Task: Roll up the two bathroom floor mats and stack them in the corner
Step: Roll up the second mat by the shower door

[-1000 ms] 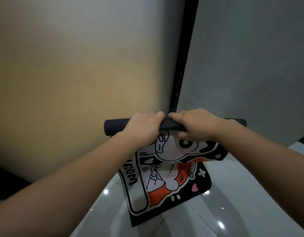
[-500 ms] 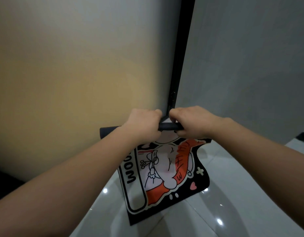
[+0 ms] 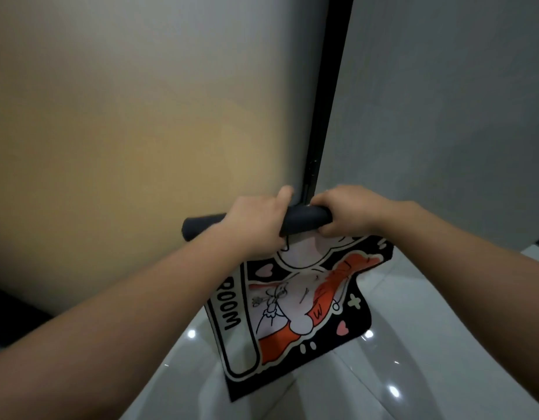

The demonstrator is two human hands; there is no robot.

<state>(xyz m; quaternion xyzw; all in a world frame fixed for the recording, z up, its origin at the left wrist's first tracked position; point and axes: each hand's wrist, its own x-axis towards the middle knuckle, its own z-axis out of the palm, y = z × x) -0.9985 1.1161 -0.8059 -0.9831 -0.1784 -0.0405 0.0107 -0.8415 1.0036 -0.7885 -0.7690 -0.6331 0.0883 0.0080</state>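
A bathroom mat (image 3: 295, 310) with a black border, a cartoon print in white and orange and the letters "ROOM" hangs in the air in front of me. Its top is wound into a dark roll (image 3: 301, 221) held level. My left hand (image 3: 253, 225) grips the roll left of its middle and my right hand (image 3: 344, 212) grips it on the right, thumbs close together. The unrolled part droops down toward the glossy white floor (image 3: 444, 344). Only this one mat is in view.
Straight ahead is a frosted panel (image 3: 141, 131) glowing yellowish, edged by a black vertical frame (image 3: 326, 101) that meets a grey wall (image 3: 444, 116) in a corner. A dark patch (image 3: 10, 316) sits low at the left.
The roll has grown thicker and the hanging part shorter: the cartoon's face has been wound into the roll. My right hand shifted inward along the roll, and the view moved closer to the corner.
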